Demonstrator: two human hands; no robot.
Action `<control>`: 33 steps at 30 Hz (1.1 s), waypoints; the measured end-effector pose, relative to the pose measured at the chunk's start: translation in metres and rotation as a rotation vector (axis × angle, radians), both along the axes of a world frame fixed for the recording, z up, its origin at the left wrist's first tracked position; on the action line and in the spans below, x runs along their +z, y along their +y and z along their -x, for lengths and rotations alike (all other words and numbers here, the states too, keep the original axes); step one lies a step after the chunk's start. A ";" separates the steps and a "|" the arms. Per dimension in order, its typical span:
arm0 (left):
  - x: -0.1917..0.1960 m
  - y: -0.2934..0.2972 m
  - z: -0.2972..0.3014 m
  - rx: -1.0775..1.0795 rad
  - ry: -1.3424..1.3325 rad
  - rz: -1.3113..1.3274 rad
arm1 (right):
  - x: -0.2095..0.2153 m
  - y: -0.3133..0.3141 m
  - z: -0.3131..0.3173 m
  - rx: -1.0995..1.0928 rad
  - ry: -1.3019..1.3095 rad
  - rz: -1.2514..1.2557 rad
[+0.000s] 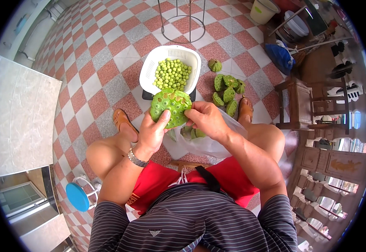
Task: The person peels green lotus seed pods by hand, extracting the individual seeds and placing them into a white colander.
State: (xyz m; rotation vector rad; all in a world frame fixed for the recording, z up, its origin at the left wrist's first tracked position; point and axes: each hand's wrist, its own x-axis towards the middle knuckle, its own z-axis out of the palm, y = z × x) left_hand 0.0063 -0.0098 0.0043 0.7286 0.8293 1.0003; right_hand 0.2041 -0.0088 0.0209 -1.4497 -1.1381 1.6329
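A green lotus seed pod (174, 110) is held up between my knees, its flat face toward me. Several of its far holes gape empty, while seeds still sit in the others. My left hand (150, 133) grips the pod from the near left, thumb across its face. At the pod's right edge, my right hand (209, 119) has its thumb and fingers pinched together against the rim; whether a seed is between them cannot be seen. Just beyond is a white plastic basket (147, 69) with loose green lotus seeds (173, 72) in it, standing on a dark base.
Several lotus pods (229, 86) lie on the checkered floor, right of the basket. Below my hands, a clear plastic bag (210, 143) holds more green pieces. A round metal stand (183, 29) is farther off. There is a blue stool (77, 196) at left and a wooden chair (296, 103) at right.
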 end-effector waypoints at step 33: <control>-0.011 -0.003 0.003 -0.140 -0.362 0.296 | -0.007 0.003 -0.001 -0.174 0.413 0.072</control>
